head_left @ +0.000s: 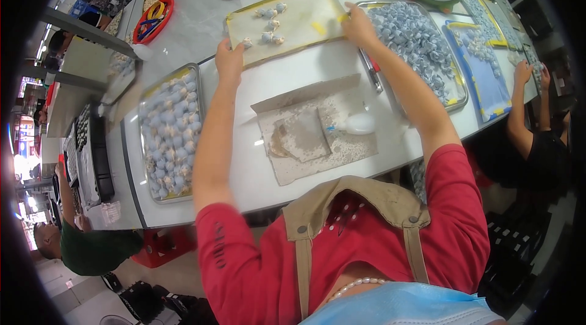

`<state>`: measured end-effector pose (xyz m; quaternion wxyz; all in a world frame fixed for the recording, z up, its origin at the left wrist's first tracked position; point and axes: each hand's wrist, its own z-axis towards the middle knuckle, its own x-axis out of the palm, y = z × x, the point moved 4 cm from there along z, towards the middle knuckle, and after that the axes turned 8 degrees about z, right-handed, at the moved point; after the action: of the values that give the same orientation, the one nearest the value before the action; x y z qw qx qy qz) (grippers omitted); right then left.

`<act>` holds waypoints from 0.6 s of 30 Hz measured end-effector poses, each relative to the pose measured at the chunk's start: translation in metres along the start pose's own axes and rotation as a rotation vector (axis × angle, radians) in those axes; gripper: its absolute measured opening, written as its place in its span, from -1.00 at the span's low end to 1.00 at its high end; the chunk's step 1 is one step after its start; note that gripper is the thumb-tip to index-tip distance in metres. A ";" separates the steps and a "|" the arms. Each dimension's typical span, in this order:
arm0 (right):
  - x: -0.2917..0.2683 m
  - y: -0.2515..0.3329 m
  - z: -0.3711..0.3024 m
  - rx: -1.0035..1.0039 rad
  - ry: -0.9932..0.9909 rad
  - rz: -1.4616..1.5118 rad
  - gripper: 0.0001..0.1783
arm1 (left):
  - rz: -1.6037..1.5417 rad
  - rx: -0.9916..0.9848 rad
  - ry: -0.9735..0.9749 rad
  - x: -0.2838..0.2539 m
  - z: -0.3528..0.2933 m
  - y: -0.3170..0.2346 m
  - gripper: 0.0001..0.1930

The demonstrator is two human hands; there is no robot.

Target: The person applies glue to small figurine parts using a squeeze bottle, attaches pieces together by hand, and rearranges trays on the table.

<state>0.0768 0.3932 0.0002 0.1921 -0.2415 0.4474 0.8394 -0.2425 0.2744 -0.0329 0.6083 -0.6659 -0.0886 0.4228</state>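
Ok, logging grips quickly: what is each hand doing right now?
Left hand: closed on the left edge of the metal tray.
Right hand: closed on the tray's right edge.

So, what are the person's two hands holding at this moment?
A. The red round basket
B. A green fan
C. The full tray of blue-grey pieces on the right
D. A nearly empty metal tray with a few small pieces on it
D: the left hand and the right hand grip opposite edges of the nearly empty tray, which carries only a few small pieces.
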 end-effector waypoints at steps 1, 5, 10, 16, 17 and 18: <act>0.004 -0.002 0.009 0.180 0.027 0.043 -0.53 | -0.001 0.004 -0.014 -0.002 0.014 0.013 -0.55; 0.019 -0.022 0.030 0.363 0.291 -0.150 -0.57 | 0.088 -0.107 0.169 0.006 0.030 0.013 -0.60; 0.015 -0.057 0.044 0.374 0.338 -0.289 -0.64 | -0.081 -0.324 0.293 0.015 0.040 0.020 -0.70; 0.000 -0.037 0.036 0.783 0.361 0.691 -0.72 | -0.701 -0.282 0.454 -0.001 0.030 0.000 -0.67; -0.008 -0.041 0.043 0.691 0.368 0.783 -0.73 | -0.764 -0.270 0.505 -0.004 0.025 -0.019 -0.65; -0.013 -0.036 0.050 0.683 0.403 0.758 -0.73 | -0.806 -0.246 0.528 -0.014 0.026 -0.032 -0.66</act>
<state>0.0954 0.4532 0.0086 -0.1458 -0.1432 0.7780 0.5941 -0.2560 0.2924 0.0043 0.6418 -0.7300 -0.2310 -0.0426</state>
